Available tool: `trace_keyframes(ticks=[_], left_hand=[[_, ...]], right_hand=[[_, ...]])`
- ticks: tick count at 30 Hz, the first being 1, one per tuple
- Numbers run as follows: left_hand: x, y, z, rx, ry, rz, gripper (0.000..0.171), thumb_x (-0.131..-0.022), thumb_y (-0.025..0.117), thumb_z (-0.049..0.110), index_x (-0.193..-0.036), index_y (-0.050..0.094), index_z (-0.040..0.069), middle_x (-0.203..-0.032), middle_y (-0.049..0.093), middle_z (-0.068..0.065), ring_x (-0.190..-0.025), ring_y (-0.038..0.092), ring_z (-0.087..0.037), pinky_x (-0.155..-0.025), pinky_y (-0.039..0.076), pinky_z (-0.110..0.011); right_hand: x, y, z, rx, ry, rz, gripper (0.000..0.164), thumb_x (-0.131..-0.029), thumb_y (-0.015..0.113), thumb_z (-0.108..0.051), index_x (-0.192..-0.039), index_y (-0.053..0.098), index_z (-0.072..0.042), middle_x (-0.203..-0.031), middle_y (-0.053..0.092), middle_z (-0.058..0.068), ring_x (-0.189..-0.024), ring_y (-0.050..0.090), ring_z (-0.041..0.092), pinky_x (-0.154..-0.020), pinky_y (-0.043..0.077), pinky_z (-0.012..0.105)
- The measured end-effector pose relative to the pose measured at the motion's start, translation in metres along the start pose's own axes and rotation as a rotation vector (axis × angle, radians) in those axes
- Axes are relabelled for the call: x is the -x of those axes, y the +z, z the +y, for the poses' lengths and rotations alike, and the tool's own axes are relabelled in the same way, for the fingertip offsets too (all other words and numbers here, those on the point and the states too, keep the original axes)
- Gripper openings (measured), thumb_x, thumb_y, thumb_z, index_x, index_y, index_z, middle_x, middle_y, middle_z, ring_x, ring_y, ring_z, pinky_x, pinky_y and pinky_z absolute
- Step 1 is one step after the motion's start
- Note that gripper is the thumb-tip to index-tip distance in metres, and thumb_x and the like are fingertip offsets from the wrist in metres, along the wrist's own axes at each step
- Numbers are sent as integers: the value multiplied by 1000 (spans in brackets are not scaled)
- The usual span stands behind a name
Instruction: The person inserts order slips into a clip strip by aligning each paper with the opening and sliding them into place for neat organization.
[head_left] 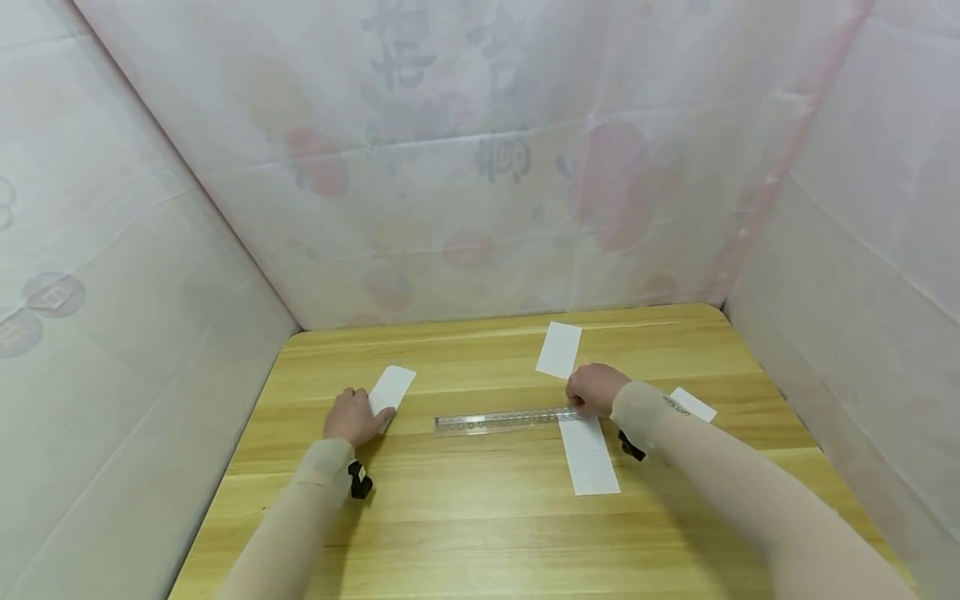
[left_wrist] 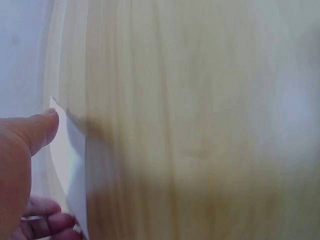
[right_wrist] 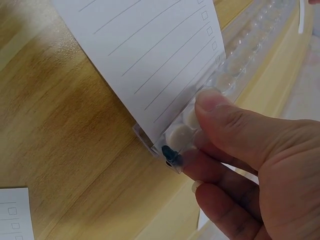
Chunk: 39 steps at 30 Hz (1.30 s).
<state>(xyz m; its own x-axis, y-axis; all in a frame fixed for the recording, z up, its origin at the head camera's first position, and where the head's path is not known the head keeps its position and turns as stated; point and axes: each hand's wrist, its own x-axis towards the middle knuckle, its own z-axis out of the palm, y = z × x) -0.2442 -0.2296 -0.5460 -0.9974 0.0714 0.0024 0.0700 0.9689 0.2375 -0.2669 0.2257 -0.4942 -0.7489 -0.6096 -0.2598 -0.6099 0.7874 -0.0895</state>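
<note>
My left hand (head_left: 354, 418) holds a white paper slip (head_left: 394, 385) at the table's left side. In the left wrist view the thumb is at one edge of this slip (left_wrist: 75, 165), which is bent, and curled fingers are at its lower end. My right hand (head_left: 595, 388) pinches the right end of a long clear plastic strip (head_left: 495, 422) between thumb and fingers. Along the strip (right_wrist: 240, 62) runs a row of round pale shapes, with a small dark green piece at the near end. A lined paper slip with checkboxes (head_left: 588, 458) lies beside and partly under that end.
Another white slip (head_left: 559, 348) lies behind the right hand. A further slip (head_left: 693, 404) is partly covered by the right forearm. The wooden table (head_left: 450, 533) is enclosed by pale printed cloth walls (head_left: 450, 208) at the back and sides.
</note>
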Motion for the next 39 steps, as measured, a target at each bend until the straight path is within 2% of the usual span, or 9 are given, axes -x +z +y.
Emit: trace_keyframes(ticks=[3,7,13,19,32,39], left_hand=[[2,5,3,-3,-60,30,78,-88,57,60,-109,57,-15,-98,52,-26,-89,53,-40,-72,48,-52],[3,12,7,3,-125,61,80,-88,53,63,-106,57,-15,-98,50,-26,-89,50,-41,-70,47,-54],[4,18,11,-17,-149,73,77,-85,57,63,-102,57,-12,-96,47,-25,-86,49,-39,-68,46,-54],[5,16,14,3,-180,77,71,-87,61,56,-103,57,-13,-97,47,-25,-87,49,-39,-68,46,-54],[7,15,22,83,-252,53,63,-89,64,48,-107,57,-12,-103,46,-27,-92,46,-41,-71,41,-53],[8,16,25,173,-303,83,56,-89,65,44,-115,55,-5,-108,49,-26,-98,46,-42,-74,40,-55]], right_hand=[[0,0,0,3,-3,2,41,-80,78,-11,-57,45,-20,-55,39,-8,-55,36,10,-56,34,28],[0,0,0,-7,-3,5,39,-80,78,-10,-57,47,-19,-55,38,-8,-55,35,10,-56,33,28],[-1,1,0,-20,0,14,40,-81,76,-6,-56,47,-19,-53,35,-8,-53,32,9,-54,31,27],[-1,0,-1,-8,-12,35,44,-81,76,-7,-55,43,-20,-53,33,-9,-53,31,9,-54,31,27],[-3,3,-1,2,-24,56,43,-80,75,-4,-55,44,-20,-54,36,-9,-54,33,9,-54,32,27],[-4,0,-3,17,-40,79,43,-80,74,-3,-55,44,-20,-54,36,-9,-53,32,9,-53,31,26]])
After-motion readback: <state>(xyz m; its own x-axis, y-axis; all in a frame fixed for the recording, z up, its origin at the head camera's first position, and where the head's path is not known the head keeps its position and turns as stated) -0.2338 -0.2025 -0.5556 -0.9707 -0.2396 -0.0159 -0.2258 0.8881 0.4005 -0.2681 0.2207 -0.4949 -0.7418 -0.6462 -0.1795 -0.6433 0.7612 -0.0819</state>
